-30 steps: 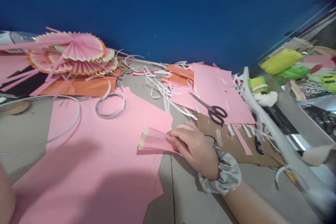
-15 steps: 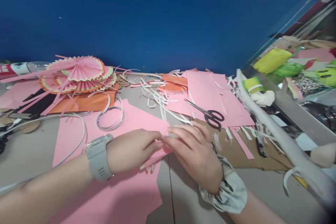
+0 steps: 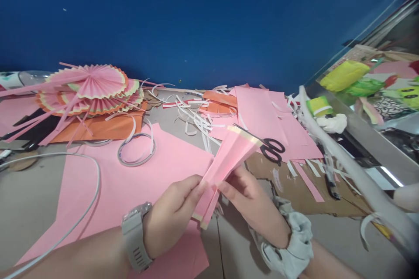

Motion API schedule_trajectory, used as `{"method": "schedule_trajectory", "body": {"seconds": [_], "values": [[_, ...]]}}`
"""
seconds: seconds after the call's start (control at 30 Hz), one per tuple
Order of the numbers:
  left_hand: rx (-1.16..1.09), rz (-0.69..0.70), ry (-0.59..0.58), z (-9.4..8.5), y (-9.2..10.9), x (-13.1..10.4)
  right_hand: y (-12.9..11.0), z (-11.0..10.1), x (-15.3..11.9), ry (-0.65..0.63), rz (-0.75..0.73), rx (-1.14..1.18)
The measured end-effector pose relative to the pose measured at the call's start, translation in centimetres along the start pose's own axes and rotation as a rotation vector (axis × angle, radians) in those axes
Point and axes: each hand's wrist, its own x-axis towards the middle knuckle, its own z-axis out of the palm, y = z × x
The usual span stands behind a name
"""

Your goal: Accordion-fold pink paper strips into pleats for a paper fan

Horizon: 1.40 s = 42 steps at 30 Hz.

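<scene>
Though pinched mid-length by nearly closed left hand [image 3: 175, 214] and right hand [image 3: 255, 202], pleated pink paper [image 3: 233, 153] wider beyond both.

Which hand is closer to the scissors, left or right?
Right. The right hand is just below the scissors' handles in the picture. The left hand is farther away, down and to the left, at the folded paper's left side.

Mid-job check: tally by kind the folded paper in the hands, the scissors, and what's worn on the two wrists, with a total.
Folded pink paper: 1
Black-handled scissors: 1
Grey watch: 1
Pale scrunchie: 1
Total: 4
</scene>
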Motion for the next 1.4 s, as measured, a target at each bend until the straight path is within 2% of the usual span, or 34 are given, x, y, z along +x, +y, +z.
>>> {"method": "schedule_trajectory", "body": {"seconds": [0.17, 0.37, 0.5, 0.67, 0.77, 1.0, 1.13, 1.23, 1.4], "values": [[0.03, -0.069, 0.01, -0.13, -0.04, 0.0, 0.01, -0.15, 0.14, -0.011, 0.048, -0.037], [0.146, -0.074, 0.086, -0.23, -0.29, -0.02, -0.38, 0.13, -0.06, -0.159, 0.091, -0.059], [0.138, -0.063, 0.065, -0.3, -0.37, -0.11, -0.42, 0.19, -0.06, -0.161, 0.061, -0.035], [0.085, -0.111, 0.003, -0.18, -0.7, -0.25, -0.59, 0.18, 0.03, -0.237, 0.031, 0.005], [0.13, -0.085, 0.022, -0.14, -0.68, -0.21, -0.58, 0.25, 0.04, -0.265, 0.055, 0.017], [0.03, -0.058, 0.016, -0.09, -0.28, -0.16, 0.1, 0.18, 0.09, -0.104, 0.054, -0.022], [0.211, -0.03, 0.039, -0.11, -0.67, -0.11, 0.27, -0.07, 0.2, -0.067, 0.037, -0.074], [0.291, 0.005, 0.024, -0.14, -0.73, -0.08, 0.08, -0.08, 0.06, -0.041, 0.026, -0.187], [0.277, -0.024, 0.084, -0.25, -0.35, -0.1, -0.31, 0.39, -0.14, -0.039, 0.034, -0.421]]}}
